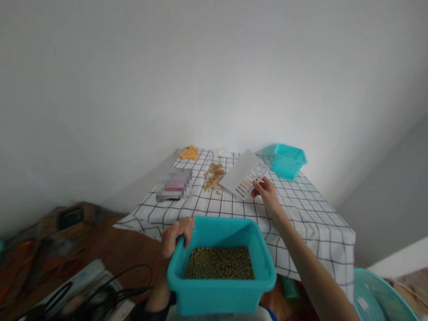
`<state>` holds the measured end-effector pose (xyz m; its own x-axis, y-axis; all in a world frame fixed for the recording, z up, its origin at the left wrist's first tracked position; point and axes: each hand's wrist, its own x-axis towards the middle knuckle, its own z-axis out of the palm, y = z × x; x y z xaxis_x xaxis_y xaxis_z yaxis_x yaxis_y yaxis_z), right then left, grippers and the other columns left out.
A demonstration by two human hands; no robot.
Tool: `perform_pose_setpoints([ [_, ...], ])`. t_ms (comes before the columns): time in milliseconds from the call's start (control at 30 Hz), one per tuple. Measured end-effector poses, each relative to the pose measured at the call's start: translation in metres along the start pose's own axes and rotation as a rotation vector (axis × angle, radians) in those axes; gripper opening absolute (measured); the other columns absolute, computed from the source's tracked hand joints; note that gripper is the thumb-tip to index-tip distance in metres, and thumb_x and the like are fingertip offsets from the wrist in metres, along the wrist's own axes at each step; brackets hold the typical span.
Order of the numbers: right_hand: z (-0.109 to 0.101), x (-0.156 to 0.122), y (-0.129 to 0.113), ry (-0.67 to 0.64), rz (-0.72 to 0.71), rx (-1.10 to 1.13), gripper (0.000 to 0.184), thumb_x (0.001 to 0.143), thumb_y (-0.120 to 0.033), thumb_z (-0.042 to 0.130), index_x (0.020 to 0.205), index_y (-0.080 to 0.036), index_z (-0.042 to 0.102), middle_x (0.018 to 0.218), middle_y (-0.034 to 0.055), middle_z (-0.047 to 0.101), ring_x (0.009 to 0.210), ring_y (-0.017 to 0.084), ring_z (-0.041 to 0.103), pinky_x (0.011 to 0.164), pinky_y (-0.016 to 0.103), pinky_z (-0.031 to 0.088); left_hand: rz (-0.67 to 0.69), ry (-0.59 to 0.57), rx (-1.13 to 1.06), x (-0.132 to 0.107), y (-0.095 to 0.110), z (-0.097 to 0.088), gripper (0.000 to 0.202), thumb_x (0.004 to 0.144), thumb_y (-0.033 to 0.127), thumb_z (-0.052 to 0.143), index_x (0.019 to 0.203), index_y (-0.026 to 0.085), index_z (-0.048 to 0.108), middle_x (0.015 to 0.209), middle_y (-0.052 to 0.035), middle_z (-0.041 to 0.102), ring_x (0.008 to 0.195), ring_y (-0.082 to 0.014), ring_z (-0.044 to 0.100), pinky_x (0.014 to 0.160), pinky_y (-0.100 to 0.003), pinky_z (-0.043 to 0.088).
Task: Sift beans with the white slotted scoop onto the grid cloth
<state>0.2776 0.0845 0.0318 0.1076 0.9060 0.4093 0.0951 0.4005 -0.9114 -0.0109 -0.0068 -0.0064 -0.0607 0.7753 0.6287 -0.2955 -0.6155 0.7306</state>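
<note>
A teal plastic tub [220, 296] stands close to my body at the table's near edge. Small green beans [219, 263], like mung beans, cover its bottom. My left hand [176, 234] is closed over the tub's left rim. Farther out, my right hand [266, 195] pinches the lower right edge of a thin white plastic board [239, 173] with a row of slots cut along one side. The board is tilted above the tablecloth. Its left edge is beside a loose pile of yellowish beans [214, 176], like soybeans, and may hide some.
A second teal tub [289, 161] is at the back right of the checked tablecloth [200, 207]. An orange cloth or bag [189, 153] and a white crumpled piece [222, 153] are along the back. A blurred-out item [174, 183] lies left. Cables [110, 292] clutter the lower left.
</note>
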Motion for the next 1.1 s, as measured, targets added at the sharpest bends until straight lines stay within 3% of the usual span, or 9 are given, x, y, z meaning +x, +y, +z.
perform_pose_setpoints([
  [500, 0.0032, -0.0021, 0.0007, -0.083, -0.038, -0.091, 0.044, 0.084, -0.059, 0.065, 0.102, -0.02, 0.06, 0.063, -0.0006, 0.065, 0.048, 0.016, 0.063, 0.047, 0.027, 0.052, -0.008, -0.022, 0.038, 0.0022, 0.0004, -0.0018, 0.07, 0.104, 0.048, 0.036, 0.04, 0.023, 0.049, 0.039, -0.0027, 0.048, 0.047, -0.0204, 0.046, 0.06, -0.039, 0.039],
  [1100, 0.0031, -0.0032, 0.0004, -0.102, -0.052, -0.101, 0.042, 0.086, -0.058, 0.065, 0.102, -0.02, 0.06, 0.064, -0.0006, 0.066, 0.049, 0.015, 0.063, 0.047, 0.027, 0.052, 0.0, -0.039, 0.035, 0.0025, 0.0017, -0.0021, 0.069, 0.104, 0.044, 0.036, 0.041, 0.023, 0.05, 0.039, -0.0032, 0.05, 0.047, -0.0203, 0.046, 0.059, -0.039, 0.039],
])
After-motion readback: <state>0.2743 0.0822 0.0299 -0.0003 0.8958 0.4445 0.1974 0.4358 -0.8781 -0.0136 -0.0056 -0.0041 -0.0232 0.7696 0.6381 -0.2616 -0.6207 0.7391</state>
